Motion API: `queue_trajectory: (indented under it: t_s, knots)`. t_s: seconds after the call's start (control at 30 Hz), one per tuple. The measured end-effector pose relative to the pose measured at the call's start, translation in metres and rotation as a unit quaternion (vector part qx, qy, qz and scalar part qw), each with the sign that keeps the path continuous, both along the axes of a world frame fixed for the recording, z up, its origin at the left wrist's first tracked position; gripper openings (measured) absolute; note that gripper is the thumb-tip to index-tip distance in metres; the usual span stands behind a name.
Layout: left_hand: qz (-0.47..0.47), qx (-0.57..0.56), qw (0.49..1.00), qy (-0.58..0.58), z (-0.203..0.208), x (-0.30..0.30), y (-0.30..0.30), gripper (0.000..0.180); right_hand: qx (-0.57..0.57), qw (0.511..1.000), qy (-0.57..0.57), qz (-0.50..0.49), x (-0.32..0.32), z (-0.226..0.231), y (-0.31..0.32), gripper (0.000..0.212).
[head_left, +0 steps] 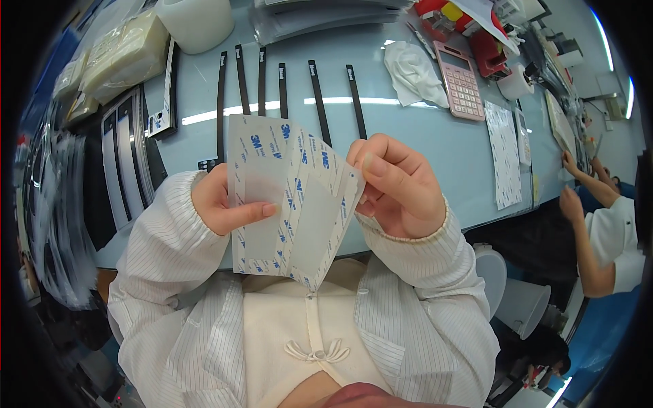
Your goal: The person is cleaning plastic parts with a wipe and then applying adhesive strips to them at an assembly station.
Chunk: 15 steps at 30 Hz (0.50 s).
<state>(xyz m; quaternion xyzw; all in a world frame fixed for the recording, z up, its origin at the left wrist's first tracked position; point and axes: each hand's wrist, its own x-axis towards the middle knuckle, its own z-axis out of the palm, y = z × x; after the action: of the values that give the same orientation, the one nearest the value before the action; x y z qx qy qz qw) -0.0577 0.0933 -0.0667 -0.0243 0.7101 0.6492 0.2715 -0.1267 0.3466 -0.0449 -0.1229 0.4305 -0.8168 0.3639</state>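
Observation:
A pale sheet of adhesive pieces (316, 217), with blue print on its backing strips and milky, see-through panels, is held up in front of my chest. My left hand (235, 204) grips its left edge, thumb lying across the front and the fingers hidden behind. At the upper right corner, the thumb and fingertips of my right hand (401, 183) pinch the sheet's edge. Whether a piece of backing is lifted there is too small to tell. Beyond the sheet, several narrow black strips (221, 105) lie lengthwise on the table, some partly covered by it.
A pink calculator (464, 81) and crumpled white tissue (413, 73) lie at the right on the glossy table (381, 47). Another printed sheet (503, 156) rests near the right edge. Wrapped stacks (126, 58) and a white roll (196, 24) stand far left. Another person's arm (588, 238) shows at right.

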Motion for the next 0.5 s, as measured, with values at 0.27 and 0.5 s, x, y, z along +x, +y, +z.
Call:
queue_trajectory:
  t_s: [0.27, 0.5]
  knots:
    - [0.014, 0.057, 0.998, 0.001, -0.012, 0.002, -0.007, 0.049, 0.017, 0.998, -0.023, 0.06, 0.006, -0.023, -0.006, 0.019]
    - [-0.017, 0.079, 0.997, 0.017, -0.01, 0.002, -0.01, 0.047, 0.011, 0.987, -0.156, 0.036, 0.02, -0.038, -0.028, 0.018]
